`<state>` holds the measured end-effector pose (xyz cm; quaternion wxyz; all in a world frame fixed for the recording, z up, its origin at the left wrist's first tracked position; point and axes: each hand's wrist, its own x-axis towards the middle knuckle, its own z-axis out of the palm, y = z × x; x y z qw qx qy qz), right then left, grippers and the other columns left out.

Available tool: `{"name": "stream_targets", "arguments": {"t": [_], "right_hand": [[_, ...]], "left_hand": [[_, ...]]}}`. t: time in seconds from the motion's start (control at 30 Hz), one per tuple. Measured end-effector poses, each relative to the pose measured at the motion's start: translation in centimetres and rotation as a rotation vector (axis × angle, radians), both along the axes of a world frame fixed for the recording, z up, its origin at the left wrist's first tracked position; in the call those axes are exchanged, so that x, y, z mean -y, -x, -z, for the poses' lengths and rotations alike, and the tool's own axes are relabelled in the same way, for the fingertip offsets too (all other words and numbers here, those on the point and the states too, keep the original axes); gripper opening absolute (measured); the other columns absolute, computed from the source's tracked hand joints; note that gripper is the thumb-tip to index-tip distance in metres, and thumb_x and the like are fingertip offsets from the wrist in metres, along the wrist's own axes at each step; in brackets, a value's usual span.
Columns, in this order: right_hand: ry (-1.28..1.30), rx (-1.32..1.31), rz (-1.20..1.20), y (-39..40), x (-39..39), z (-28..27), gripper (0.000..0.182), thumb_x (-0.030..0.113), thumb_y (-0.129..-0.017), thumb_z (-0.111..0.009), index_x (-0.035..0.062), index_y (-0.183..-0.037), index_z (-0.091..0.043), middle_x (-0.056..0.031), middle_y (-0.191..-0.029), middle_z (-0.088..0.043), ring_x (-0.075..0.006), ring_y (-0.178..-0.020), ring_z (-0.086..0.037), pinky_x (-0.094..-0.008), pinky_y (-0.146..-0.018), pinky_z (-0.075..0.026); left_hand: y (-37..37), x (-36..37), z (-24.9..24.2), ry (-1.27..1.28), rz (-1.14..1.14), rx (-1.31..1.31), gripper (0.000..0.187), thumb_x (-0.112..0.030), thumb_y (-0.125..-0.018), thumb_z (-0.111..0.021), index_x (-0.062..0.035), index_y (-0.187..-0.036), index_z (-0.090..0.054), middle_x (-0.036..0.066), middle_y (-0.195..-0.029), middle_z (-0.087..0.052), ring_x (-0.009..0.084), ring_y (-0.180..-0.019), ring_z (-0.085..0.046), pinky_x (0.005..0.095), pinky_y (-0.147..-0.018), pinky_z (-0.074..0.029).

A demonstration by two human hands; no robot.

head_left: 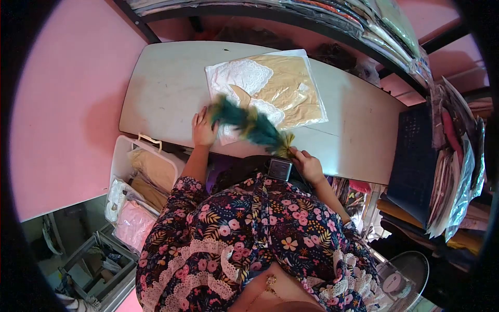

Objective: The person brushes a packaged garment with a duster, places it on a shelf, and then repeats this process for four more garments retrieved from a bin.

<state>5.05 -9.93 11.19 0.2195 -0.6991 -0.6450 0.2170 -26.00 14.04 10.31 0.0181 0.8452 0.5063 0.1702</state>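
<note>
My right hand [307,164] is closed around one end of a fluffy teal and yellow duster [249,125], near a tuft of yellow strands. Motion blurs the duster, which slants up and left across the front of a clear plastic packet [291,86]. Folded tan cloth and white lace-edged pieces show through the packet, lying flat on the table. My left hand [204,129] lies palm down with its fingers stretched out, by the packet's lower left edge. The duster's far tip is close to those fingers; whether they touch cannot be made out.
The pale table [166,88] has a shelf [270,14] of packed garments behind it. A white bin [120,156] of bagged cloth stands at the left front. Stacked packets [447,177] and a dark blue panel [413,156] are on the right; a fan [403,283] stands lower right.
</note>
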Motion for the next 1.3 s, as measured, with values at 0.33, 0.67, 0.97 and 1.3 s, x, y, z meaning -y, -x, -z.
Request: {"name": "stream_targets", "arguments": {"t": [0.33,0.67,0.97,1.3], "right_hand": [[-0.202,-0.158,0.310,1.8,-0.8,2.4,0.032,0.015,-0.083,-0.055,0.0159,-0.115,-0.051,-0.0189,-0.088,-0.062,-0.0407,-0.075,-0.060,-0.0486,-0.063,-0.049],[-0.043,-0.081,0.450,1.7,-3.9,3.1,0.037,0.013,-0.082,-0.056,0.0154,-0.118,-0.050,-0.0229,-0.086,-0.062,-0.0412,-0.072,-0.060,-0.0488,-0.064,-0.049],[0.068,0.056,0.187,2.1,-6.0,2.7,0.038,0.020,-0.083,-0.056,0.0167,-0.120,-0.047,-0.0185,-0.082,-0.061,-0.0391,-0.068,-0.061,-0.0480,-0.059,-0.050],[0.097,0.044,0.080,1.5,-6.7,2.7,0.037,0.020,-0.084,-0.055,0.0153,-0.120,-0.047,-0.0201,-0.083,-0.061,-0.0395,-0.071,-0.061,-0.0487,-0.061,-0.051]], "left_hand": [[-0.9,-0.4,0.6,-0.048,0.076,-0.079,0.042,-0.022,-0.086,-0.053,-0.0145,-0.127,-0.050,0.000,-0.136,-0.045,0.0228,-0.130,-0.035,0.0429,-0.108,-0.022],[-1.4,0.8,2.9,-0.038,0.019,-0.030,0.045,-0.022,-0.085,-0.055,-0.0127,-0.129,-0.048,0.010,-0.139,-0.039,0.0314,-0.131,-0.029,0.0504,-0.106,-0.020],[-1.1,2.4,5.9,0.195,-0.123,-0.129,0.059,-0.029,-0.088,-0.049,-0.0134,-0.141,-0.028,0.007,-0.148,-0.024,0.0294,-0.137,-0.017,0.0557,-0.106,-0.017],[-0.4,2.7,6.3,0.357,-0.215,-0.101,0.058,-0.031,-0.089,-0.048,-0.0172,-0.141,-0.027,0.004,-0.149,-0.021,0.0264,-0.139,-0.013,0.0546,-0.108,-0.015]]}}
